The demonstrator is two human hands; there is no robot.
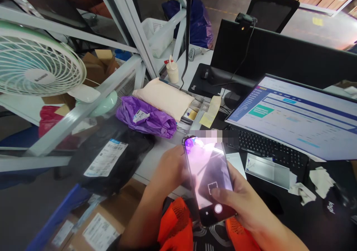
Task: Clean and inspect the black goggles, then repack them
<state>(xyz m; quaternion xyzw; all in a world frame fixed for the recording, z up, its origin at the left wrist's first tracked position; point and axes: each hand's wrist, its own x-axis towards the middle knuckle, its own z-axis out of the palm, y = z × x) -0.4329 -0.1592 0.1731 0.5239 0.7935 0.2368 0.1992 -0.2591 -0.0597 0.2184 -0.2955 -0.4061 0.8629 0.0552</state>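
Observation:
A smartphone is held tilted in front of me, its screen showing a camera view with a square focus frame and a round shutter button. My right hand grips its right side, and the thumb lies on the screen near the focus frame. Against the phone's left edge is my left hand, closed, with its fingertips partly hidden and a little blurred. Beyond the left hand, a purple plastic parcel and a pale padded parcel lie on the desk. A black parcel with a white label is to the left.
To the right are a lit monitor, a keyboard, a clear shallow tray and crumpled tissues. A fan stands behind metal frame bars at left. Labelled cardboard boxes sit low at left. A cream cup stands farther back.

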